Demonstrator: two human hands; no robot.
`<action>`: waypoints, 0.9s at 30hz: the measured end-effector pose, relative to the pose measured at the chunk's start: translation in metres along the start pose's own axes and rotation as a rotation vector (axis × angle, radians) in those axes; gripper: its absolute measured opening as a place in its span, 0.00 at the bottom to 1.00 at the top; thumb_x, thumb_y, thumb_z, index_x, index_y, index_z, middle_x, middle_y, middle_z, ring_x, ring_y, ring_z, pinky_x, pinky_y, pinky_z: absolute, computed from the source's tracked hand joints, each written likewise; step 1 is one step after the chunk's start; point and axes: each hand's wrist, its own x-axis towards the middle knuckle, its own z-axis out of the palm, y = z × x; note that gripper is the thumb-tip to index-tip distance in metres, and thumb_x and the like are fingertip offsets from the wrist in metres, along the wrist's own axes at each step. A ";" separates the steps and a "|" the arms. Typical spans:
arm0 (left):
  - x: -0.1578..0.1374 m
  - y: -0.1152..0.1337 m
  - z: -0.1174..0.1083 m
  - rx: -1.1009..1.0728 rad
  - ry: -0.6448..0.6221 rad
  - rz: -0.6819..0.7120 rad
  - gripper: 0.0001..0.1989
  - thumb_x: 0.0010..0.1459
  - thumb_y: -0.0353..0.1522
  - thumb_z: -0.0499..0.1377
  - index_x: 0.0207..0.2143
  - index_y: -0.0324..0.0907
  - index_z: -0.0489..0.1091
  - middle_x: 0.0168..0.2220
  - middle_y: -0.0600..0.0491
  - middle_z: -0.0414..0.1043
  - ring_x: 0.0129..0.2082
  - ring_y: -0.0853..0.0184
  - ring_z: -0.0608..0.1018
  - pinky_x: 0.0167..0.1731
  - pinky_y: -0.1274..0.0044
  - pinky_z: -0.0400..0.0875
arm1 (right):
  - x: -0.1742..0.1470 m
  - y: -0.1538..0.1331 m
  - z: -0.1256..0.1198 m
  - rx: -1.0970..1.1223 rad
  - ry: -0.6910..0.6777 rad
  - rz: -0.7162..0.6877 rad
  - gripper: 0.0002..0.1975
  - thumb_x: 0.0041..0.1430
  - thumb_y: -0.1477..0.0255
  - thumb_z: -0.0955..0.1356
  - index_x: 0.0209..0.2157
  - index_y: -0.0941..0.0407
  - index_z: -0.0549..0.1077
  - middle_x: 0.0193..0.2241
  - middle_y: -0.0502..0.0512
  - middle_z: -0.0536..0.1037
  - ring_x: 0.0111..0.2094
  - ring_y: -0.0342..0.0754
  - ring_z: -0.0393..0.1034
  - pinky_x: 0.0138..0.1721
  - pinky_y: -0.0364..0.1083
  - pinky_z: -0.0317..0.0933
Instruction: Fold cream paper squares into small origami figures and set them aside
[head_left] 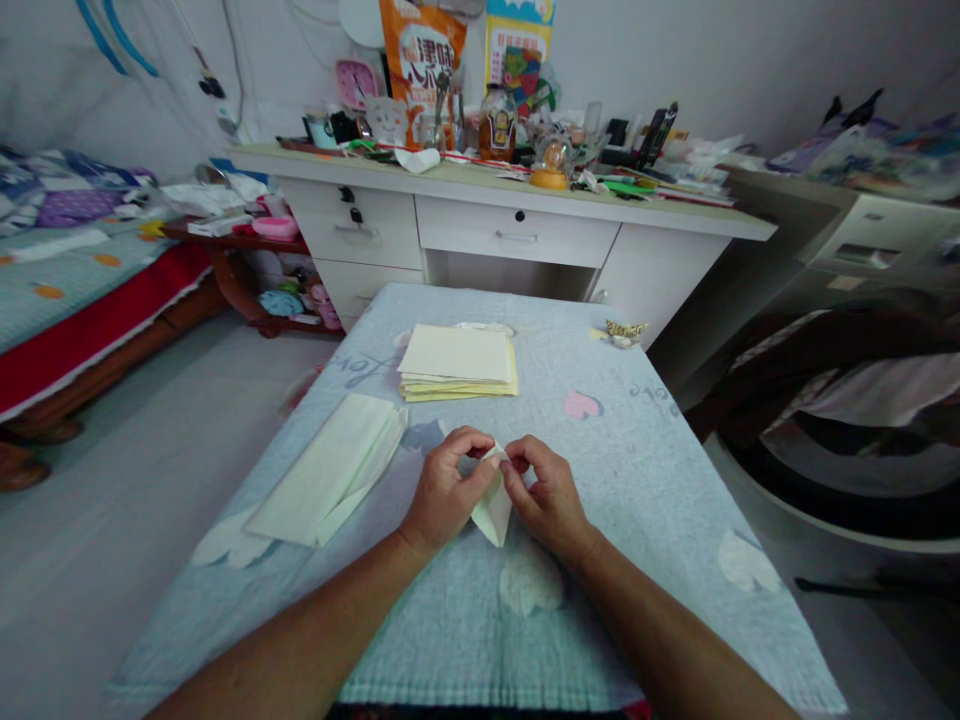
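Note:
Both hands meet over the near middle of the cloth-covered table. My left hand pinches the upper end of a small folded piece of pale paper between thumb and fingers. From the other side, my right hand grips the same end, its fingertips close to the left thumb. The paper's lower part hangs down to a point between the palms; the pinched edge is partly hidden. Left of my hands lies a bundle of long pale green paper. Beyond them sits a stack of cream and yellow sheets.
A small patterned object lies at the table's far right corner. Behind stands a white desk crowded with jars, bags and small items. A washing machine with its door open is on the right, a bed on the left.

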 end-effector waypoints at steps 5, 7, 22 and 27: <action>0.001 -0.002 -0.002 0.066 -0.020 0.057 0.05 0.56 0.30 0.55 0.32 0.40 0.70 0.31 0.53 0.69 0.34 0.66 0.72 0.37 0.75 0.68 | 0.000 0.002 -0.001 -0.007 -0.011 0.039 0.03 0.58 0.75 0.63 0.32 0.55 0.68 0.26 0.49 0.69 0.29 0.44 0.64 0.32 0.43 0.59; 0.001 -0.002 -0.003 0.111 -0.025 0.069 0.05 0.57 0.30 0.55 0.32 0.41 0.70 0.32 0.52 0.69 0.34 0.66 0.72 0.37 0.74 0.68 | 0.000 0.002 -0.001 -0.017 -0.014 0.046 0.03 0.58 0.75 0.63 0.31 0.55 0.68 0.25 0.49 0.69 0.28 0.44 0.64 0.31 0.43 0.58; 0.001 -0.001 -0.004 0.184 -0.019 0.087 0.10 0.53 0.26 0.56 0.39 0.42 0.69 0.37 0.52 0.69 0.32 0.70 0.72 0.33 0.77 0.69 | 0.001 0.000 -0.003 -0.014 0.011 -0.002 0.07 0.55 0.79 0.63 0.34 0.55 0.69 0.28 0.50 0.68 0.31 0.45 0.64 0.33 0.44 0.58; 0.003 -0.002 -0.004 0.247 -0.061 0.050 0.03 0.55 0.26 0.56 0.29 0.41 0.69 0.27 0.56 0.68 0.28 0.70 0.71 0.30 0.78 0.66 | 0.002 0.000 -0.003 -0.006 -0.014 -0.014 0.06 0.58 0.77 0.64 0.37 0.56 0.70 0.30 0.52 0.68 0.33 0.45 0.64 0.34 0.44 0.59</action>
